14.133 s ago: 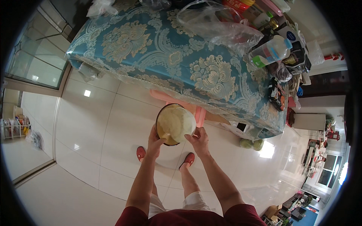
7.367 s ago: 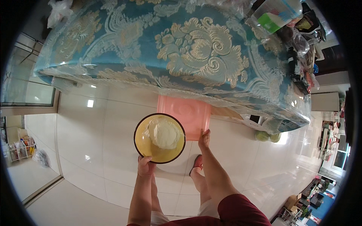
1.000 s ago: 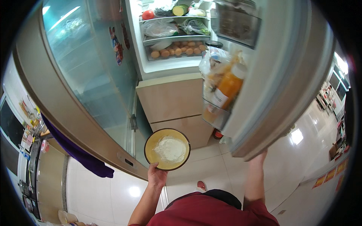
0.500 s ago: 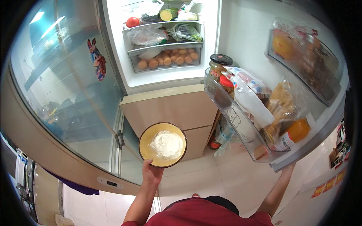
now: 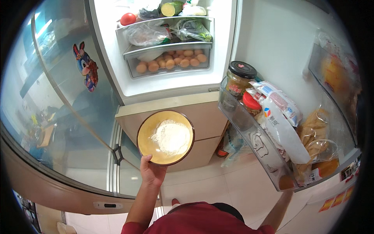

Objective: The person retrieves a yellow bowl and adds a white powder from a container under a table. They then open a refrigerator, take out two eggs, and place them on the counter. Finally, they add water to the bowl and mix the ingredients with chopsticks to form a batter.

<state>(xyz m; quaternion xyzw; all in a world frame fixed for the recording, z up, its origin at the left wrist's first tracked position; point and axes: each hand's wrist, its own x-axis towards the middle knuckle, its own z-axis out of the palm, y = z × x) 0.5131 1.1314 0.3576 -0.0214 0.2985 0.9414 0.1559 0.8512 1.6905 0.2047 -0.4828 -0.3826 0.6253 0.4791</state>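
Observation:
A yellow bowl [image 5: 145, 134] with a dark rim holds a heap of white powder [image 5: 171, 137]. My left hand [image 5: 152, 171] is closed on the bowl's near edge, thumb over the rim, in front of the refrigerator's lower drawer panel [image 5: 171, 107]. At right, my right hand [image 5: 287, 195] reaches the lower outer edge of the open refrigerator door [image 5: 269, 43]; its fingers are hidden behind the door. The lit compartment [image 5: 167, 87] stands open beyond the bowl.
Inside are brown eggs [image 5: 171, 61] in a clear drawer, bagged vegetables [image 5: 191, 30], a tomato [image 5: 127, 18] and a cut green gourd [image 5: 171, 8]. Jars [image 5: 240, 78] and packages [image 5: 284, 124] fill the door shelf. A glass sliding door [image 5: 78, 117] stands at left, bottles [image 5: 222, 150] on the floor.
The bowl has moved slightly up and left in view with my left hand. The open door, with my right hand at its edge, looks larger and lies farther right; the view has shifted too.

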